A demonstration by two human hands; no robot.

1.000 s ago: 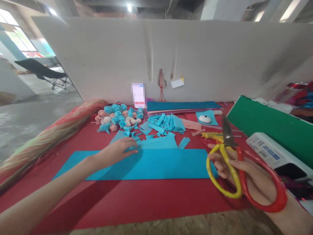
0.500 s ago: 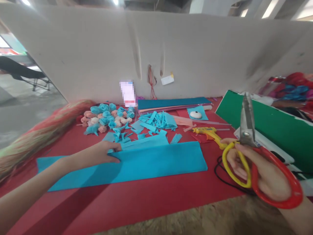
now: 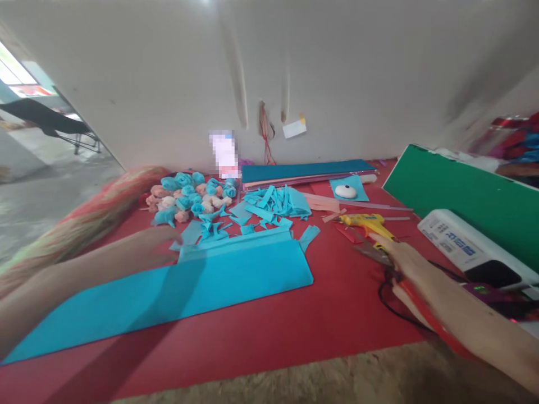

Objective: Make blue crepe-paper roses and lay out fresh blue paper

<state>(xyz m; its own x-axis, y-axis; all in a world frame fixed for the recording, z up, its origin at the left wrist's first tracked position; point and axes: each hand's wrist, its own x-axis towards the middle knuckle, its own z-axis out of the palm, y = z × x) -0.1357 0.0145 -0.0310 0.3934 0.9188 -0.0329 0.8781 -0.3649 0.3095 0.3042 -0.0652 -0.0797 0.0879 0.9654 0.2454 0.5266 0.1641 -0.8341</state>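
A long folded sheet of blue crepe paper lies across the red tabletop. My left hand, somewhat blurred, is at its far edge, thumb and fingers closed on the paper. On the right, my right hand grips a pair of scissors with red and yellow handles. Their blades point left and are smeared by motion, so I cannot tell how far apart they are. Just beyond the scissors lies a yellow glue gun. Cut blue paper scraps are heaped behind the sheet.
Blue, pink and white paper flowers sit at the back left. Stacked paper sheets lie along the wall, near a white oval object. A white power strip and a green board stand at the right.
The blue sheet has slid left with my left hand. My right hand has turned the scissors from upright to pointing left and lowered them near the glue gun. The view has tilted down.
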